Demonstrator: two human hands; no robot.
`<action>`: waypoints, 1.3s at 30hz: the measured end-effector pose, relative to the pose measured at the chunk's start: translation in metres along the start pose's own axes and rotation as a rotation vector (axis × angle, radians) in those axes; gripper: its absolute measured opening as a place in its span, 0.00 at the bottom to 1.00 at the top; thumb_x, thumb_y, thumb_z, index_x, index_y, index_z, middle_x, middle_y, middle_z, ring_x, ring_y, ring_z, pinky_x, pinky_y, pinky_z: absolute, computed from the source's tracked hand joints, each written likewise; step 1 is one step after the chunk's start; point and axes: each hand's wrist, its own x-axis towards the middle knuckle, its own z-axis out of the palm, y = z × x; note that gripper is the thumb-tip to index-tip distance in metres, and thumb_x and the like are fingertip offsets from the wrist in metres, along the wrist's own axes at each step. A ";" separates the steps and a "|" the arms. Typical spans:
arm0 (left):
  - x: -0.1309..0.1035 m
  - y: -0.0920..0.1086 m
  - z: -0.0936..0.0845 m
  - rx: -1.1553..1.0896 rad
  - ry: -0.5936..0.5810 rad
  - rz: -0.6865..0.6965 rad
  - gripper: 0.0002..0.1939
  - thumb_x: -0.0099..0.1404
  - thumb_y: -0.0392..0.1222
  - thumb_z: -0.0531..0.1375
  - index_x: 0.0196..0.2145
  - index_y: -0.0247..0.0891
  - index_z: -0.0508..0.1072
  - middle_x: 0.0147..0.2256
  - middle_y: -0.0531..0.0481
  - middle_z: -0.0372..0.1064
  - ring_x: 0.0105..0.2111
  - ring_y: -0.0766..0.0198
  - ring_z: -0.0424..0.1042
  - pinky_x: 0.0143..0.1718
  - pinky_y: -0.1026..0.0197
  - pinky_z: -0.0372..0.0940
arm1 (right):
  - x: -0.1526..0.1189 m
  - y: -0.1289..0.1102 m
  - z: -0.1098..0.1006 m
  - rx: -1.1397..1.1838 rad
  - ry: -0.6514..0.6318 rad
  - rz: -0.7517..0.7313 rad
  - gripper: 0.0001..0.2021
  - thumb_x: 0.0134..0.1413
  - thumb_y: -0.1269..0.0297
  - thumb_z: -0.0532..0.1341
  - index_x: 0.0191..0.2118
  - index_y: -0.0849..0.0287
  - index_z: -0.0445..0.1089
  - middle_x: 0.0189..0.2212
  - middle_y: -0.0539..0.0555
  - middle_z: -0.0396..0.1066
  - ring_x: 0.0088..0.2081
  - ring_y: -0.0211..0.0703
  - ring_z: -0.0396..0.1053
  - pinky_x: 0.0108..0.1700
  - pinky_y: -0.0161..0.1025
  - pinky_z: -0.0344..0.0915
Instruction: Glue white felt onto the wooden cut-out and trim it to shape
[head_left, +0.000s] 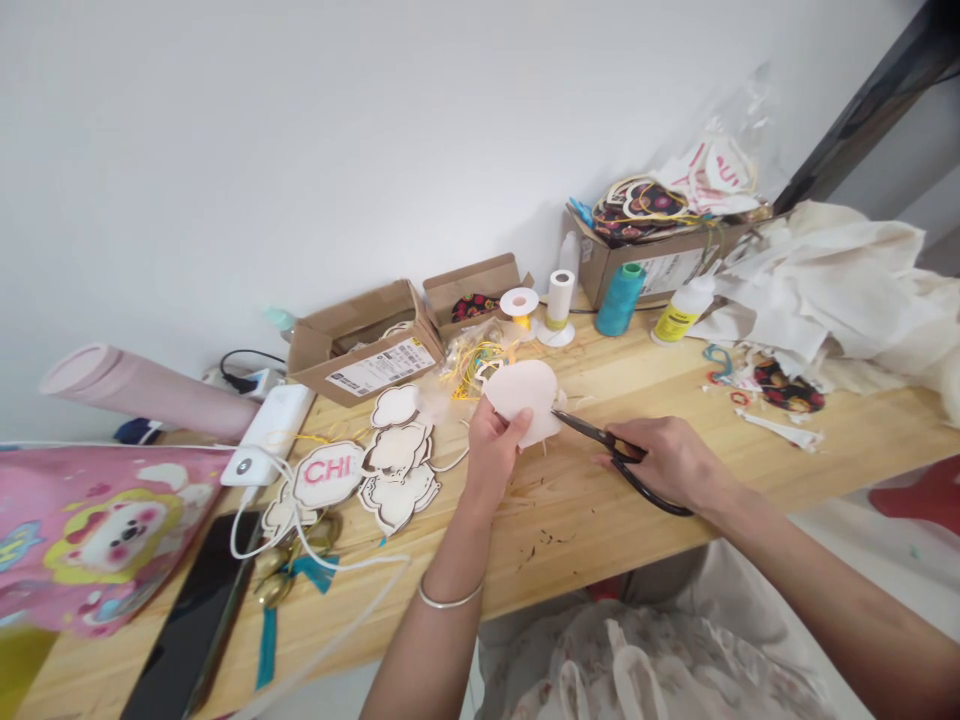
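My left hand (pixel 496 440) pinches a pale, rounded piece of fabric or card (pixel 525 388) above the table, thumb on its near face. In my right hand (pixel 667 455) is a pair of black-handled scissors (pixel 589 430). Their blade tips touch the right edge of the pale piece; how far they are spread is hard to make out. Left of my left hand lie several cloud-shaped wooden cutouts (pixel 399 447) and a plaque lettered "CHI" (pixel 327 474) in pink.
Cardboard boxes (pixel 364 340) stand along the wall, with a teal thread cone (pixel 621 300), a white spool (pixel 560 300) and a glue bottle (pixel 684 308) among them. White cloth (pixel 832 270) heaps at the right. A phone (pixel 196 610), white power bank (pixel 268 435) and cable lie left.
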 end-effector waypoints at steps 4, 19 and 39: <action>0.000 0.000 0.000 -0.005 0.020 -0.022 0.24 0.49 0.41 0.64 0.44 0.35 0.66 0.32 0.48 0.72 0.22 0.70 0.66 0.15 0.71 0.53 | 0.001 0.001 0.000 -0.010 0.000 -0.007 0.15 0.51 0.55 0.53 0.19 0.57 0.61 0.15 0.49 0.62 0.18 0.35 0.58 0.23 0.32 0.51; 0.000 -0.002 0.000 -0.050 0.009 -0.041 0.24 0.49 0.42 0.64 0.44 0.36 0.66 0.35 0.47 0.72 0.24 0.69 0.67 0.16 0.71 0.54 | 0.002 0.001 0.001 0.009 0.025 -0.013 0.16 0.51 0.54 0.53 0.20 0.58 0.62 0.15 0.50 0.62 0.19 0.35 0.58 0.24 0.33 0.52; -0.002 -0.001 0.001 -0.022 0.016 0.002 0.22 0.49 0.42 0.64 0.42 0.36 0.66 0.28 0.52 0.70 0.19 0.73 0.62 0.14 0.71 0.53 | 0.003 -0.005 -0.005 0.086 -0.046 0.064 0.17 0.50 0.51 0.54 0.19 0.59 0.62 0.14 0.47 0.58 0.17 0.33 0.54 0.21 0.31 0.50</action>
